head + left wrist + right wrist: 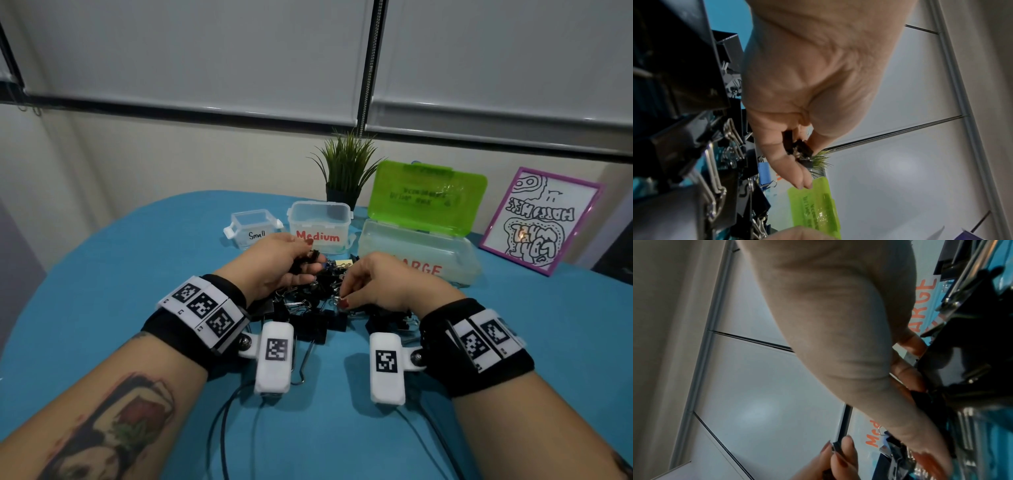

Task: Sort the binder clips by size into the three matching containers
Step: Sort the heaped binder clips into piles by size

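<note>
A heap of black binder clips [310, 313] of mixed sizes lies on the blue table in front of three clear containers. These are labelled Small [252, 226], Medium [320, 221] and Large [419, 255]. My left hand [313, 261] hovers over the heap's far left side. It holds small black clips [800, 151] between thumb and fingers. My right hand [342, 295] reaches down into the heap's right side, thumb and curled fingers pinching a small black clip [919, 395]. A blue clip [763, 172] lies among the black ones.
The Large box's green lid [428, 198] stands open behind it. A potted plant [346, 171] and a framed drawing [541, 219] stand against the wall at the back. Black cables [222, 428] trail over the blue cloth [137, 274] near me.
</note>
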`<state>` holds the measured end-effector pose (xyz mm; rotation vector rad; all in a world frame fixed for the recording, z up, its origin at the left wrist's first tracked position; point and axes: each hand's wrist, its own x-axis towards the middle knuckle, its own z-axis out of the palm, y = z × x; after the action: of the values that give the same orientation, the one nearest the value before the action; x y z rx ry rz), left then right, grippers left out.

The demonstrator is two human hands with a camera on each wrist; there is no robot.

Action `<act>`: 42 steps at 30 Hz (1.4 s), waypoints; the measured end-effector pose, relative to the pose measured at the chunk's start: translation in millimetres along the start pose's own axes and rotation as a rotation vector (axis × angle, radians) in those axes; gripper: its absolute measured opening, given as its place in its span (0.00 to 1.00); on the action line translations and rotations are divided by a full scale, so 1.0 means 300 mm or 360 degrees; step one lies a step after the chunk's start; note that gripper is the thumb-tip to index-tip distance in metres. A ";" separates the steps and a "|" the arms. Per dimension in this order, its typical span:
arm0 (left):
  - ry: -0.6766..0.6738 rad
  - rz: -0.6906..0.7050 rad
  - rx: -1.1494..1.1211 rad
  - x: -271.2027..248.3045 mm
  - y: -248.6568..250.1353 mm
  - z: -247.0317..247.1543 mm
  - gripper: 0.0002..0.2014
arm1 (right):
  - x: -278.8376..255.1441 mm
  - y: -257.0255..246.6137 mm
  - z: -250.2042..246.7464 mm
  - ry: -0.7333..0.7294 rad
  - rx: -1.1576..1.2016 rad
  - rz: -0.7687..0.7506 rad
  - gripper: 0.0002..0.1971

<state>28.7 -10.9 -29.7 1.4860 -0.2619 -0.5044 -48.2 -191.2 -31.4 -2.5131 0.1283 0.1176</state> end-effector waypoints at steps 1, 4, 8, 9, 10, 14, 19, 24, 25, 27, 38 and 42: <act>0.0029 -0.0002 -0.0022 0.000 0.001 0.000 0.05 | -0.003 -0.001 -0.002 -0.0004 -0.0042 0.0015 0.06; 0.0156 -0.0020 -0.0020 0.005 0.005 -0.008 0.07 | -0.008 -0.001 -0.004 0.0018 -0.0111 0.0098 0.05; 0.0277 0.0002 0.0115 0.024 0.016 -0.046 0.07 | -0.010 -0.004 -0.016 0.0214 -0.0112 0.0176 0.05; 0.0272 -0.0005 0.0113 0.024 0.021 -0.052 0.06 | -0.011 -0.004 -0.020 0.0279 -0.0118 0.0187 0.05; 0.0251 -0.0020 0.0104 0.023 0.025 -0.056 0.08 | -0.012 -0.004 -0.024 0.0336 -0.0116 0.0199 0.04; 0.0174 -0.0065 0.0247 0.022 0.026 -0.070 0.16 | -0.009 0.003 -0.036 0.0467 -0.0091 0.0276 0.11; 0.0197 0.0067 0.0957 -0.002 0.033 -0.089 0.21 | -0.011 0.002 -0.040 0.0504 -0.0014 0.0231 0.15; 0.0247 0.0111 0.1652 -0.036 0.061 -0.081 0.19 | -0.036 -0.023 -0.036 0.0309 -0.0195 0.0353 0.19; 0.0254 0.0078 0.1688 -0.042 0.064 -0.081 0.18 | -0.041 -0.028 -0.036 0.0265 -0.0256 0.0369 0.22; 0.0258 -0.0010 0.1754 -0.048 0.064 -0.085 0.19 | -0.044 -0.035 -0.037 0.0187 -0.0271 0.0400 0.20; -0.0030 -0.0358 -0.0176 -0.011 0.034 -0.042 0.23 | -0.060 -0.046 -0.031 0.0054 -0.0357 0.0297 0.00; -0.0148 -0.0396 -0.0319 -0.004 0.028 -0.036 0.36 | -0.027 -0.029 -0.034 0.0501 0.0040 0.0161 0.04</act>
<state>34.2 -0.9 -22.0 1.3072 -0.0953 -0.7785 -54.5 -189.6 -17.2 -2.4835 0.3818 -0.2388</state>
